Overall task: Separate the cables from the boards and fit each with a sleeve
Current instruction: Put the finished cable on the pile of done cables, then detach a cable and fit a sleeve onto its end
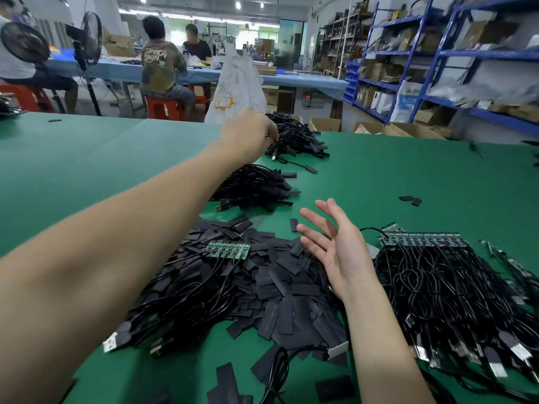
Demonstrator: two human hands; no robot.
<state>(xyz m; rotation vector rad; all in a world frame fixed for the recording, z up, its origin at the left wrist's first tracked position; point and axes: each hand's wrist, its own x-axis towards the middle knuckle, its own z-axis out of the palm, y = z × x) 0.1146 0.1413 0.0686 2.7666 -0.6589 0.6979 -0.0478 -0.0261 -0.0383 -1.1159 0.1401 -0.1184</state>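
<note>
Left hand (248, 132) stretched to far edge of surface (87, 158), grip pinched on sleeved cable (287, 158) over finished pile (294, 135). Right hand (335, 243) slack, fingers spread, just beside sleeve heap (277, 287). Board strip (229, 249) nearer right hand, long axis crosswise.

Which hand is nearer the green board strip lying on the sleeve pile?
Right. The right hand, open, hovers just right of the green board strip. The left hand is far beyond it, pinching a cable at the far pile.
</note>
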